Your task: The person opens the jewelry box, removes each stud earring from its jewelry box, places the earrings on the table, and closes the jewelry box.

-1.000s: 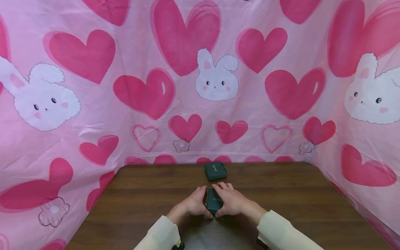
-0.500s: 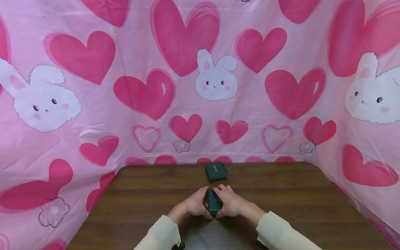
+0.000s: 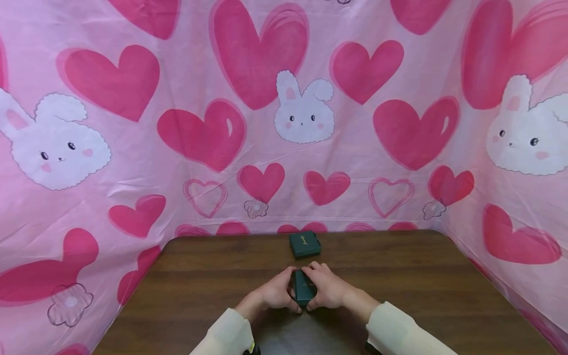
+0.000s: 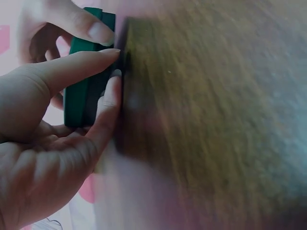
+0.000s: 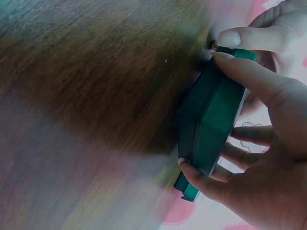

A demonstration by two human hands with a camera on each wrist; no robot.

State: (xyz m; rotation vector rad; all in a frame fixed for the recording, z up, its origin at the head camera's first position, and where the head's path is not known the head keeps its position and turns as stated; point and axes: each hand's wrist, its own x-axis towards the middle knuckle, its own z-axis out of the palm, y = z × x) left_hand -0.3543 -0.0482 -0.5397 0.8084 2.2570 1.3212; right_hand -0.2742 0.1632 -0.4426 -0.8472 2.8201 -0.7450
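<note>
A small dark green jewelry box point(image 3: 303, 288) sits at the middle of the table between my two hands. My left hand point(image 3: 278, 292) holds its left side, thumb at the near corner; in the left wrist view its thumb and a finger reach the darker lower part of the box point(image 4: 75, 98). From the right side my right hand point(image 3: 330, 290) grips the same box point(image 5: 218, 117), thumb at one corner and a fingertip at another, spanning its length. Faint gold marking on top is partly covered by the right fingers.
A second green box point(image 3: 304, 245) with gold script lies behind the hands, near the far edge of the brown wooden table point(image 3: 222, 261). Pink cloth point(image 3: 355, 148) printed with hearts and rabbits rises behind the table and at both sides.
The held box has turned slightly between the hands, and its gold marking is more covered than a second ago. Both hands stay in nearly the same place around it.
</note>
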